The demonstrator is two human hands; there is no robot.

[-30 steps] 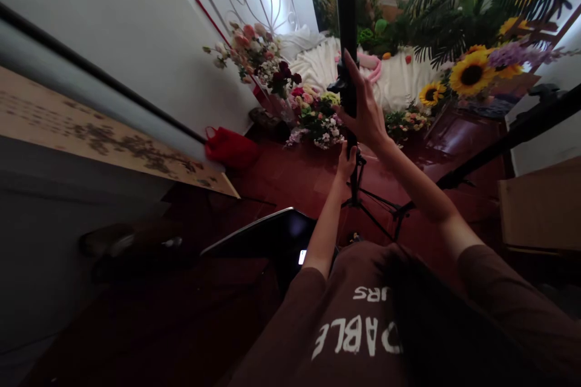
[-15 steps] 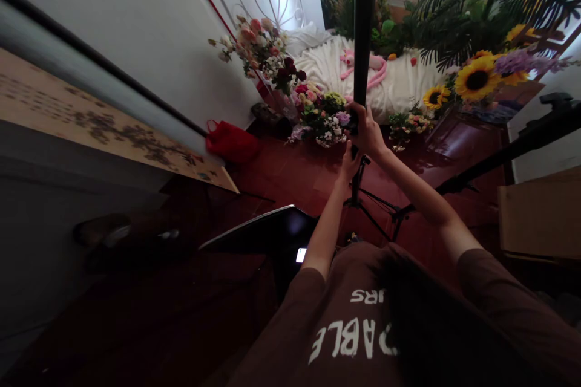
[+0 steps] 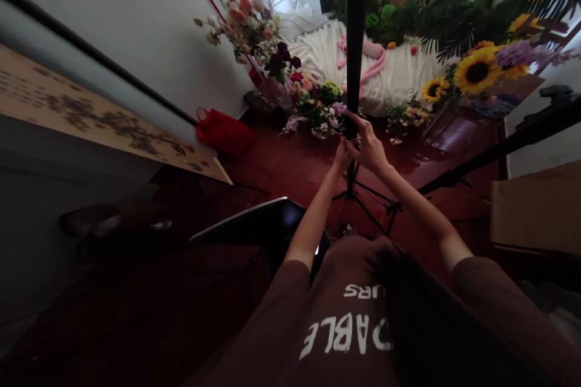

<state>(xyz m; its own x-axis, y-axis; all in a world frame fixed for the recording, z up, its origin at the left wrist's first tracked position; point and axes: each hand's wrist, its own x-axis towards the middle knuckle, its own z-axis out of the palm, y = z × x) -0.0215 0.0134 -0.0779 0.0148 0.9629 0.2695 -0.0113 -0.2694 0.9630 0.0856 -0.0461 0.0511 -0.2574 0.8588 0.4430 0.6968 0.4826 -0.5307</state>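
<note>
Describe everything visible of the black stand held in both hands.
The black stand has a straight pole, looking thicker near the camera, and thin legs spread on the red floor. It appears upright; its top runs out of view. Metal or plastic, I cannot tell. The left hand and right hand grip it around a dark fitting, largely hidden.

A brown T-shirt has short, plain sleeves and white capital lettering, "URS" and "DABLE" legible. Long dark hair covers one end of the lettering.
</note>
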